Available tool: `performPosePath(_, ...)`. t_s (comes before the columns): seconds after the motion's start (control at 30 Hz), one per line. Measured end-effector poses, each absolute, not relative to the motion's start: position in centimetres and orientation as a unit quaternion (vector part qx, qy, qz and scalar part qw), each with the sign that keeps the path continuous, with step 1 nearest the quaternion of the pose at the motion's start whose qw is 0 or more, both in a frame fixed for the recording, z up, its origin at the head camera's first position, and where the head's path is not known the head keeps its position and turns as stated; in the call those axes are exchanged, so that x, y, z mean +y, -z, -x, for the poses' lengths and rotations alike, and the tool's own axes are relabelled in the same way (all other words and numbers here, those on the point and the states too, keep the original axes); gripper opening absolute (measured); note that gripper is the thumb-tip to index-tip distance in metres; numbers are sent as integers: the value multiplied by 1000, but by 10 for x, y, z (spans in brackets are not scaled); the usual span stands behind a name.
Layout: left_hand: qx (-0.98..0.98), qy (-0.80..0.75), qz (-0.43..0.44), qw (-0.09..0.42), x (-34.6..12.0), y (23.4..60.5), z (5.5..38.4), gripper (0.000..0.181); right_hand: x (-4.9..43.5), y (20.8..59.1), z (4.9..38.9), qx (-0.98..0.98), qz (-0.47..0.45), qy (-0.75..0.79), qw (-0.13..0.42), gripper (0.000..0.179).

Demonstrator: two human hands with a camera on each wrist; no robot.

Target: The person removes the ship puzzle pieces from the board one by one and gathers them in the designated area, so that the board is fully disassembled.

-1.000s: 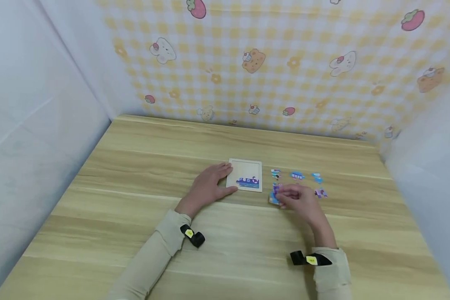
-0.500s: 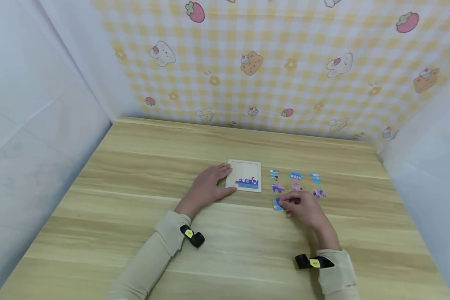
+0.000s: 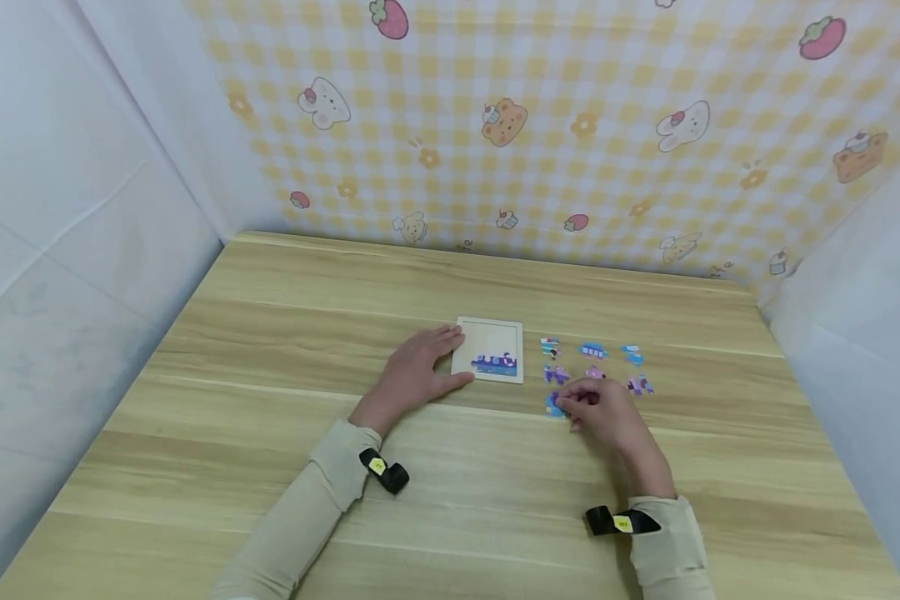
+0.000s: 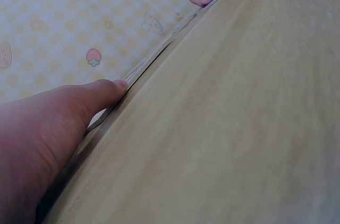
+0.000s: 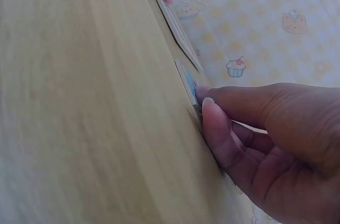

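Note:
A square wooden puzzle tray (image 3: 489,337) lies on the table with a few joined purple and blue pieces (image 3: 495,365) along its lower right inside. My left hand (image 3: 416,371) rests at the tray's left side, fingers straight and thumb by the lower edge. In the left wrist view, that thumb (image 4: 103,94) touches the tray's edge. To the right of the tray, my right hand (image 3: 602,410) pinches a flat blue puzzle piece (image 3: 552,406) between thumb and forefinger, low over the table. The fingertips hide part of this piece, and its pale wooden edge (image 5: 184,82) shows in the right wrist view.
Several loose puzzle pieces lie in rows beyond the right hand, among them a striped one (image 3: 551,347), a blue one with windows (image 3: 593,351) and a purple one (image 3: 556,374). A checked cloth (image 3: 540,183) hangs behind the wooden table (image 3: 435,508).
My right hand has moved toward me from the middle row, uncovering the purple pieces there, and is now at the blue piece. My left hand stays at the tray.

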State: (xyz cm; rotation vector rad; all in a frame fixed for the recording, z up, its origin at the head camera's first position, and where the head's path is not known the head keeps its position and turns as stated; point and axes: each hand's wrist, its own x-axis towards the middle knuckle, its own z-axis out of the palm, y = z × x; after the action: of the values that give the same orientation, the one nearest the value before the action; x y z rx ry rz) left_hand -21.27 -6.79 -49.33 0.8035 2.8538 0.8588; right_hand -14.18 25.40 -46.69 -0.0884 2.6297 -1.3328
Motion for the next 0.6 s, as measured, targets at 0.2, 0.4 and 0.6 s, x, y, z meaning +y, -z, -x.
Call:
performPosePath(0.2,924,-280,-258,29,-67,492,213,79,254,465,141,889,41,447,93,10)
performPosePath(0.4,924,-279,-258,29,-68,491,212,79,254,464,141,889,42,446,94,10)
performPosePath(0.6,923,-283,-258,28,-67,491,210,78,255,464,141,892,41,441,95,10)
